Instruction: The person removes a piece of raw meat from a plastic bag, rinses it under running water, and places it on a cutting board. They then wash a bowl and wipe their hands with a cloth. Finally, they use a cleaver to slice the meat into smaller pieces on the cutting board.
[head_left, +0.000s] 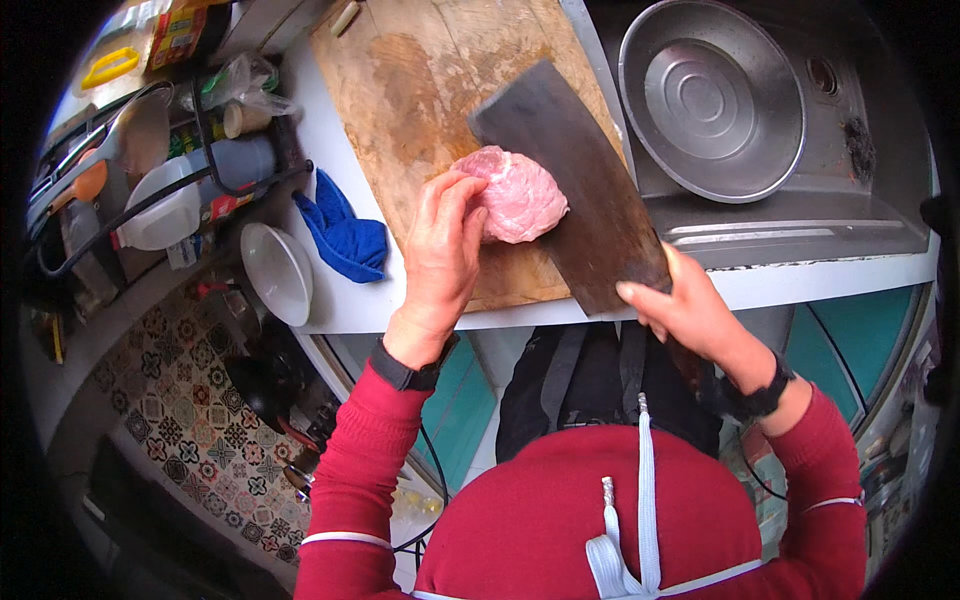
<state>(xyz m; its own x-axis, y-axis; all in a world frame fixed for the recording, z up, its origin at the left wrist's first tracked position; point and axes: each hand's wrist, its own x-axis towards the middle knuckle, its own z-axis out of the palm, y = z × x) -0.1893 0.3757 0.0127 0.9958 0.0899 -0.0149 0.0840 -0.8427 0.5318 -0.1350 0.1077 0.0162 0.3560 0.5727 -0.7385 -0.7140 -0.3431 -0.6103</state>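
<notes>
A piece of raw pink meat (523, 199) lies near the front of a wooden cutting board (405, 112). My left hand (448, 240) touches the meat's left side with bent fingertips and thumb. In my right hand (686, 304) is a broad, dark-bladed cleaver (574, 180), gripped by its handle, thumb at the blade's heel. The blade lies nearly flat along the meat's right side, pointing up and left over the board. Whether its edge touches the meat or the wood cannot be told.
A metal basin (705, 97) rests in the sink (825, 217) at right. Left of the board are a folded blue cloth (345, 236), a white bowl (277, 274) at the counter's edge, and a black rack (150, 195) with bottles and utensils. A small pale piece (345, 19) lies at the board's far corner.
</notes>
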